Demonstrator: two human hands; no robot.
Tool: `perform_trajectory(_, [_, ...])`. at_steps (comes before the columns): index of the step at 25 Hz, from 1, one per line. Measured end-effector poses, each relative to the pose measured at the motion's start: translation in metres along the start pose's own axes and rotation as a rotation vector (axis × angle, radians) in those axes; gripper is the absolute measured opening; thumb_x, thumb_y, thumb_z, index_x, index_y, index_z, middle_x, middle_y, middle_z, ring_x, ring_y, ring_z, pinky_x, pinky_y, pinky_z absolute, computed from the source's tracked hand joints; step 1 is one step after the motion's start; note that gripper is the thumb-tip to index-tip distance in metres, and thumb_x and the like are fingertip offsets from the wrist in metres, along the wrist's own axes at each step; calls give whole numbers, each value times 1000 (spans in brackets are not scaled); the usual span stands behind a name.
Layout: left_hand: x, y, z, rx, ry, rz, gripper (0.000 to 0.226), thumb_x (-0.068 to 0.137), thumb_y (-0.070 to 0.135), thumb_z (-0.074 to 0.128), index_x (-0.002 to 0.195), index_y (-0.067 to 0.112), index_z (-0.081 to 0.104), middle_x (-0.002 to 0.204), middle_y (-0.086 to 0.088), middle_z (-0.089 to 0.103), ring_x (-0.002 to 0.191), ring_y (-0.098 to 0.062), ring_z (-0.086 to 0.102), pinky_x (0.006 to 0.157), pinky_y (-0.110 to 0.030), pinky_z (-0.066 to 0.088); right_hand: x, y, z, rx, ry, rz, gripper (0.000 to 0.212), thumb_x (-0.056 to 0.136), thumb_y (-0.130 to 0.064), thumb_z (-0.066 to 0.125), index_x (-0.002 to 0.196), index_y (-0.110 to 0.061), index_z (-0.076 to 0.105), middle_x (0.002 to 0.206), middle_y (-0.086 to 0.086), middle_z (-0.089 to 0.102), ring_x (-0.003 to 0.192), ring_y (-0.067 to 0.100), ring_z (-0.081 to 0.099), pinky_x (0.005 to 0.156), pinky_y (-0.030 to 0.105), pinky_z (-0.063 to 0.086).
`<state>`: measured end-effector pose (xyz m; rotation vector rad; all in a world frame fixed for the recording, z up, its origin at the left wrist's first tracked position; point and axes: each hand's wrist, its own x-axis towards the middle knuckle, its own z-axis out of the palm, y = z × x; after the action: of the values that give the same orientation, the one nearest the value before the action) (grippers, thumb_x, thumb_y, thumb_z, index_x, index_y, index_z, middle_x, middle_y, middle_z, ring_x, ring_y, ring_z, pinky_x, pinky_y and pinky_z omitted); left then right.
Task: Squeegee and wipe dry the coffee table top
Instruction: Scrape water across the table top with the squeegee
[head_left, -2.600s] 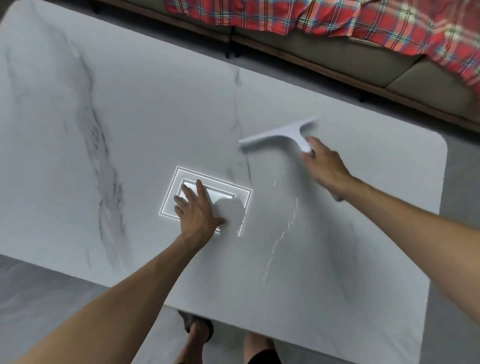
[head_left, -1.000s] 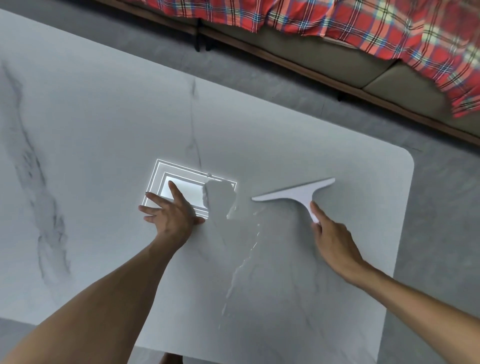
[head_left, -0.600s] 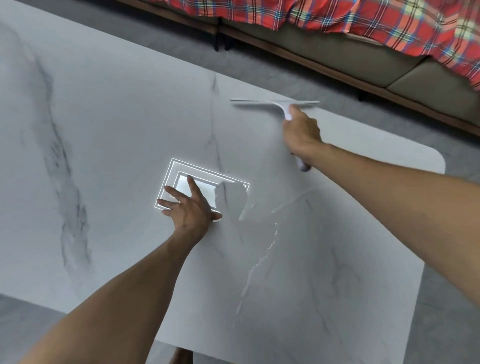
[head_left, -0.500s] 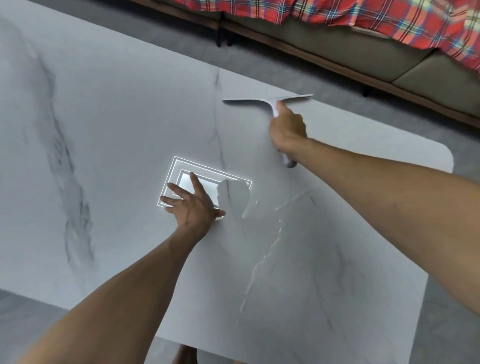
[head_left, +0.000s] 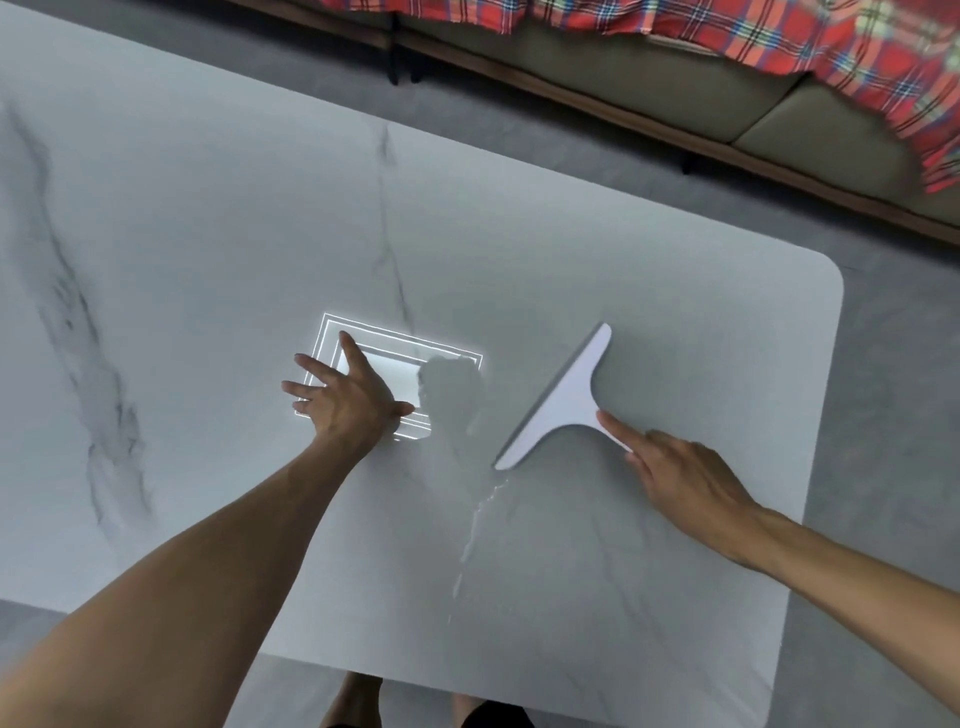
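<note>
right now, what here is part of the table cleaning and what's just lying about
Part of the job: squeegee, held by the right hand; table top; water streak; left hand flat on the table.

Just there: sofa, plaid blanket, floor.

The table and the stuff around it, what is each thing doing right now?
coffee table top: wet, with a thin water line below the blade's end.
squeegee: blade down on the table, angled.
right hand: gripping the squeegee handle, forefinger stretched along it.
left hand: flat on the table, fingers spread.
light reflection: bright rectangle, partly covered by the left hand.
plaid blanket: draped over the sofa.
</note>
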<state>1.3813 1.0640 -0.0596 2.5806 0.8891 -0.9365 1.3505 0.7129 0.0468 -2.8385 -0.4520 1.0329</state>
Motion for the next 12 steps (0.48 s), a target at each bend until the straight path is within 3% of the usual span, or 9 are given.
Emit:
perform_trajectory(2, [-7,3,-3,-27,10,25,111,73,40,77,151,20,0,152,-37,-5,134,-64,7,112,-61,19,-12,17,-10,86,3,44,56,100,-26,44,149,-44,23,98,8,66,87,32,65,73,37,51])
perform_trajectory(5, [-33,24,7,8,80,290,82,84,21,60,148,10,11,146,-39,12,126,-61,26,107,-59,29,23,45,-42,264,215,144,52,99,-24,47,148,-35,36,118,18,68,103,38,65,82,41,51])
perform_trajectory(8, [-58,54,32,30,-28,382,79,84,11,50,149,10,5,143,-40,13,125,-64,23,105,-60,32,92,67,-86,370,330,320,44,99,-27,38,143,-32,42,127,20,62,107,43,60,85,42,49])
perform_trajectory(11, [-60,71,41,48,-103,332,78,87,11,45,151,10,-1,146,-45,1,131,-68,5,109,-61,22,137,76,-105,493,327,489,30,96,-28,27,116,-31,49,111,21,59,92,42,61,58,35,44])
perform_trajectory(12, [-57,73,42,62,-111,320,78,88,13,44,151,11,-3,146,-46,-1,132,-69,2,109,-62,21,140,77,-101,486,313,512,30,96,-26,26,115,-30,48,110,23,59,90,42,61,57,33,42])
